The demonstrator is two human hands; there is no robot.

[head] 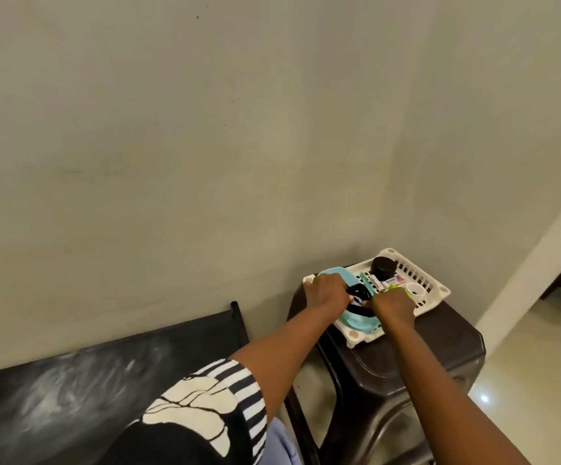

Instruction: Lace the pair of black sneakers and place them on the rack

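- Far left, a dark table top point(71, 374) against the wall, nothing on the part in view, no sneakers anywhere in shot.
- Moving in, the left hand point(327, 295) reaches over a light blue dish point(349, 322) in the white slotted tray point(426, 283); fingers are closed on a black lace point(359, 302) that lies coiled in the dish.
- The lace looks light, limp and soft, so I judge it will sag and tangle; best held near an end, pinched between thumb and forefinger, and drawn out slowly.
- Next, the right hand point(393, 305) just beside the left, knuckles up, fingers curled onto the same lace; exactly which strand it pinches I cannot tell.
- Behind the hands, a black round jar point(383, 266), small tubes and a white cap sit in the tray; snagging them is a risk.
- The tray rests on a dark brown plastic stool point(433, 357); no rack is seen.
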